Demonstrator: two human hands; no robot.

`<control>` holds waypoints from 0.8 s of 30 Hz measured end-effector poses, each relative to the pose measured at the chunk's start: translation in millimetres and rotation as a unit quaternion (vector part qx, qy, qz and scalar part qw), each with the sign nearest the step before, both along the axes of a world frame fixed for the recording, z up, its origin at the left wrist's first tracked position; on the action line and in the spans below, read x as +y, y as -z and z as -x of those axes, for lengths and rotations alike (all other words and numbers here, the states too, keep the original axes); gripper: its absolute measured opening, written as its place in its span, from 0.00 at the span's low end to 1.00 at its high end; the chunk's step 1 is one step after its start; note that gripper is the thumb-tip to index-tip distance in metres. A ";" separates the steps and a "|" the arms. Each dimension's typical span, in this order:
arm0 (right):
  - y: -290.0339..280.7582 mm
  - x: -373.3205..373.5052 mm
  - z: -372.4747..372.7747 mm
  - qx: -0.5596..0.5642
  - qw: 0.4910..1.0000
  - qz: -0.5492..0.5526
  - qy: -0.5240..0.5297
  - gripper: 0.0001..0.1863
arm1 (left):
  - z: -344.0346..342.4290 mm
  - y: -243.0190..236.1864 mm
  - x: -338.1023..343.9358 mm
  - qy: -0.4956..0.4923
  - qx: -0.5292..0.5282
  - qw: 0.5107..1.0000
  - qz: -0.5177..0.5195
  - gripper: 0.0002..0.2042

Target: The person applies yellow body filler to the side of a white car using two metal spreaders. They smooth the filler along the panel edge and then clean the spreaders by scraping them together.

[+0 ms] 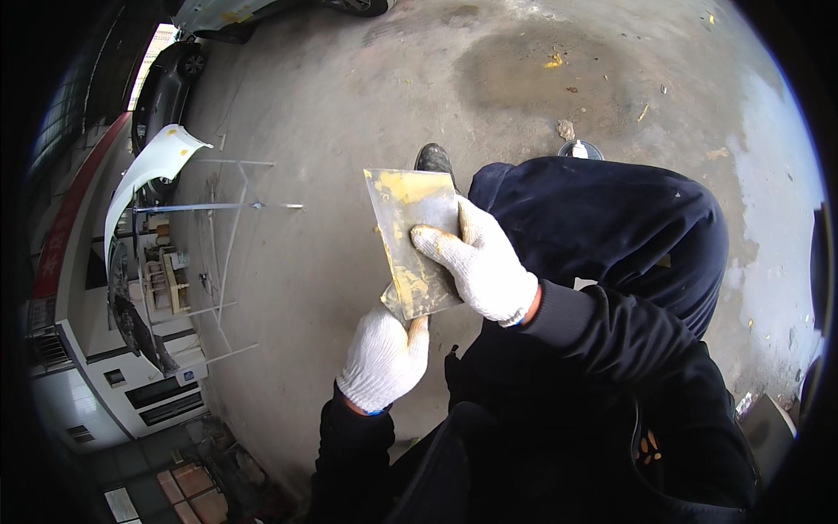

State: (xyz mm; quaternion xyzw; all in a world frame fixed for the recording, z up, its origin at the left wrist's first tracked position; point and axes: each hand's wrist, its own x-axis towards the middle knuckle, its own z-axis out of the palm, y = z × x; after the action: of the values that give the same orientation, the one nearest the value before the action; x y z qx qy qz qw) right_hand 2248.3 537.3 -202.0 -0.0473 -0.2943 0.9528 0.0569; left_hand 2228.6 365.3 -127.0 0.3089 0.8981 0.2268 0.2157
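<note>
A thin, grey, four-sided putty plate [416, 205] smeared with yellow filler is tilted in front of my body. My right hand [489, 266], in a white knit glove, grips its right side with the thumb flat on the face; the other fingers are behind it. My left hand [384, 356], gloved alike, is closed at the plate's lower left end. A small smeared corner [394, 299] juts out there above the left hand; I cannot tell whether it belongs to a second tool. Yellow filler stains the right glove's thumb.
A pale curved car panel [148, 170] rests on a metal stand [229, 208] at the left, with cars behind. Ahead is concrete floor [349, 96] with a damp patch and yellow scraps. A round container [593, 149] stands just beyond my bent right knee.
</note>
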 end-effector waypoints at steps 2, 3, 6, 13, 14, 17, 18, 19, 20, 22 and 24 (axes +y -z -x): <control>1.7 -1.0 -0.1 -0.003 1.000 -0.008 -0.002 0.20 | 0.9 3.5 -1.9 0.024 0.010 0.999 0.024 0.09; 2.4 -3.6 -0.6 -0.003 1.000 -0.014 -0.002 0.20 | 0.2 5.1 -2.1 0.045 0.022 0.998 0.035 0.08; -4.4 -1.7 -2.8 0.011 0.998 -0.058 -0.011 0.20 | -0.6 17.7 -5.4 0.077 0.072 0.994 -0.012 0.07; -1.7 -3.2 -0.9 0.004 0.999 0.048 -0.010 0.18 | -0.2 16.5 -5.6 -0.008 -0.043 0.996 -0.072 0.08; -2.2 -2.2 -0.2 -0.003 0.999 0.051 -0.003 0.18 | 0.5 9.4 -5.3 -0.044 -0.109 0.990 -0.079 0.09; -2.8 0.6 1.5 -0.020 1.000 0.006 0.016 0.17 | -5.4 -4.1 -0.8 -0.100 -0.171 0.975 -0.098 0.10; -5.0 0.2 0.9 -0.022 1.000 0.008 0.015 0.17 | -7.4 -5.8 -0.3 -0.109 -0.169 0.974 -0.104 0.10; -8.7 0.6 -0.3 -0.024 1.000 0.010 0.013 0.17 | -8.7 -5.3 -1.6 -0.103 -0.158 0.977 -0.100 0.11; -10.7 0.5 -1.0 -0.027 1.000 0.011 0.011 0.18 | -9.8 -4.1 -3.2 -0.096 -0.146 0.980 -0.097 0.11; -7.1 -1.7 -0.5 -0.011 0.999 -0.027 0.018 0.18 | -10.3 -3.3 -3.5 -0.074 -0.120 0.988 -0.069 0.11; -5.4 -1.2 -1.6 -0.003 0.999 -0.050 0.019 0.18 | -9.5 -3.4 -2.2 -0.041 -0.091 0.995 -0.022 0.11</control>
State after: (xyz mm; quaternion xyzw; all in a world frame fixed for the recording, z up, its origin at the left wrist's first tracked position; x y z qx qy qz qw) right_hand 2250.0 536.2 -196.6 -0.0526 -0.3405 0.9356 0.0766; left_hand 2238.1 363.2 -123.6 0.2543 0.8815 0.2825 0.2802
